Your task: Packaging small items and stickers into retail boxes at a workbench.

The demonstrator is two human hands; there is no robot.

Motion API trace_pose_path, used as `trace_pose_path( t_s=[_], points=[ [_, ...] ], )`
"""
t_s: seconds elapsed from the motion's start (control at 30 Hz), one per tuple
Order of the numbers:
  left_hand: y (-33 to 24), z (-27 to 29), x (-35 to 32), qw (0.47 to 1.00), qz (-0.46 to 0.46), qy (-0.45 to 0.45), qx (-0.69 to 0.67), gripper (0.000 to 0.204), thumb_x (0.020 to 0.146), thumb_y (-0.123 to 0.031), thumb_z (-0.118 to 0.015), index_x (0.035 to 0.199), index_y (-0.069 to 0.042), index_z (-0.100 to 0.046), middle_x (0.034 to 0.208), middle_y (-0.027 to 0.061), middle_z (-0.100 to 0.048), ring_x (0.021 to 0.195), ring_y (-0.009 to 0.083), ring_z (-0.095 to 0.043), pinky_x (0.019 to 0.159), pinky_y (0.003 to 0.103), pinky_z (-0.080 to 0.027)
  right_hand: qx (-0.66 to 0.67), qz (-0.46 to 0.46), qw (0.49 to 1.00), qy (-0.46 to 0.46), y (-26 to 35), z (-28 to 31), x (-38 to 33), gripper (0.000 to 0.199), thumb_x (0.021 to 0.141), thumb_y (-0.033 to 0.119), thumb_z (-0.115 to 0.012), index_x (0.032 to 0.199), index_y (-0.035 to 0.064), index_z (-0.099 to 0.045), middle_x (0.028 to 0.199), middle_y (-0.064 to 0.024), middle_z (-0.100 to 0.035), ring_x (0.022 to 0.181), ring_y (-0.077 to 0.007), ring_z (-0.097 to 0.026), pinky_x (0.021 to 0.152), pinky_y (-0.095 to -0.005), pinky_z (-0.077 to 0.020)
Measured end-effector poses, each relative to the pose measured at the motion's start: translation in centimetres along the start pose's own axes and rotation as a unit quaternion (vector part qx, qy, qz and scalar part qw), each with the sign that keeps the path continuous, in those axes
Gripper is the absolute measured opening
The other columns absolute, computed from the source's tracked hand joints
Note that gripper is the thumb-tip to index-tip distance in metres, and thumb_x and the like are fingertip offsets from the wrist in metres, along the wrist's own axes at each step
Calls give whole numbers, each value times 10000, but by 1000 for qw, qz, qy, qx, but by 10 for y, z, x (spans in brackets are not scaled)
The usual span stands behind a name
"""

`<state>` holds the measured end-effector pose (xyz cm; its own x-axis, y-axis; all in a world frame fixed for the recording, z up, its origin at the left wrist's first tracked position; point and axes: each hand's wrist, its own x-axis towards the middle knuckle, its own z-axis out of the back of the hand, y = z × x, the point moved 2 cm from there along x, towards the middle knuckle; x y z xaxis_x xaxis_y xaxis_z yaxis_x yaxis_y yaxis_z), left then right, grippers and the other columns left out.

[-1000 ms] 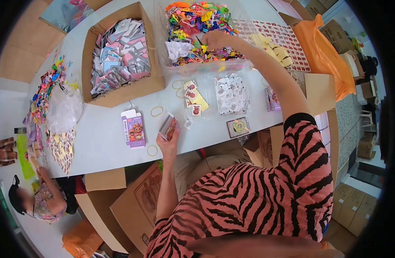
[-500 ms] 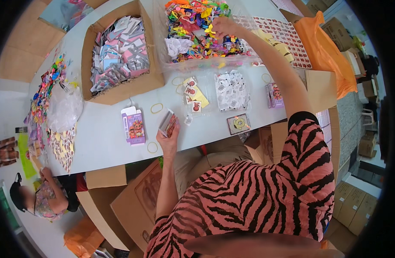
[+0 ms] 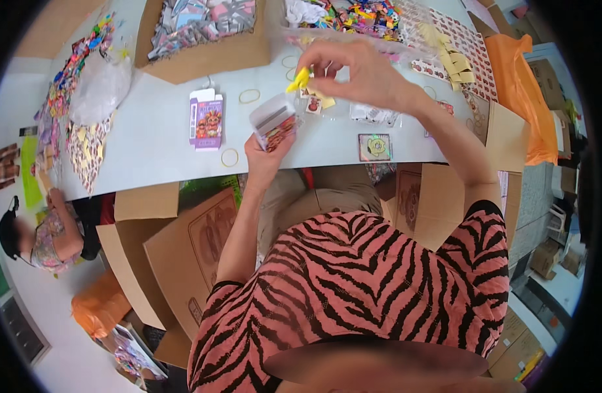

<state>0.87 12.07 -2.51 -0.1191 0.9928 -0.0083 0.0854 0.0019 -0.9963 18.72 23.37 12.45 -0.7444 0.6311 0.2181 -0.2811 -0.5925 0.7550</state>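
My left hand (image 3: 270, 156) grips a small printed carton (image 3: 280, 133) with its top open, tilted just above the table edge. Between the thumb and fingers of my right hand (image 3: 356, 77) is a small yellow plastic toy (image 3: 299, 80), held over the carton's open top and a little apart from it. A second carton, purple with an open flap (image 3: 206, 123), lies to the left of my left hand. Rubber bands (image 3: 229, 157) are scattered around it. Partly behind my right hand are a few stickers (image 3: 313, 105) and a clear bag of white printed packets (image 3: 373, 114).
A cardboard box (image 3: 206, 65) of grey and pink packets stands at the back, beside a clear tub (image 3: 314, 33) of colourful toys. A square card (image 3: 375, 147) lies near the front edge. Sticker sheets (image 3: 474, 56) and an orange bag (image 3: 527, 98) are at right. Another person (image 3: 52, 229) works far left.
My right hand has come out of the toy tub with the yellow toy and moved toward the carton. The carton in my left hand now shows its open top. The view has shifted.
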Motion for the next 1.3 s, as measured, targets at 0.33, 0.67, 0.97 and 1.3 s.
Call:
trace_pose_path(
  t_s=[0.33, 0.67, 0.97, 1.3],
  points=[
    [-25, -19, -16, 999, -13, 16, 47, 315, 764, -41, -704, 1057, 18, -603, 927, 62, -676, 838, 100, -617, 758, 257, -501, -183, 122, 975, 32, 31, -42, -22, 223, 739, 85, -665, 957, 83, -617, 968, -59, -634, 830, -235, -630, 685, -332, -533],
    [-31, -25, -17, 1000, -8, 23, 6, 310, 767, -33, -700, 1059, 16, -608, 926, 58, -676, 830, 99, -620, 748, 247, -503, -166, 128, 977, -31, 27, -40, -30, 321, 764, 84, -679, 1079, 83, -621, 1017, -88, -630, 860, -245, -633, 709, -320, -541],
    [-31, -1, -12, 995, -16, -40, -93, 266, 792, 17, -665, 1048, 53, -604, 921, 108, -673, 824, 158, -642, 736, 284, -532, 10, -59, 985, -162, -14, 33, -49, 233, 865, 57, -592, 1096, 59, -628, 929, 27, -637, 678, -27, -510, 600, -188, -422],
    [-21, 8, -20, 991, 2, -97, -95, 232, 822, 20, -626, 1049, 55, -595, 963, 122, -656, 874, 185, -644, 761, 311, -548, -201, -95, 972, -78, -93, -10, -76, 183, 829, 118, -598, 1004, 74, -635, 1008, -98, -647, 890, -269, -623, 762, -375, -507]
  ],
)
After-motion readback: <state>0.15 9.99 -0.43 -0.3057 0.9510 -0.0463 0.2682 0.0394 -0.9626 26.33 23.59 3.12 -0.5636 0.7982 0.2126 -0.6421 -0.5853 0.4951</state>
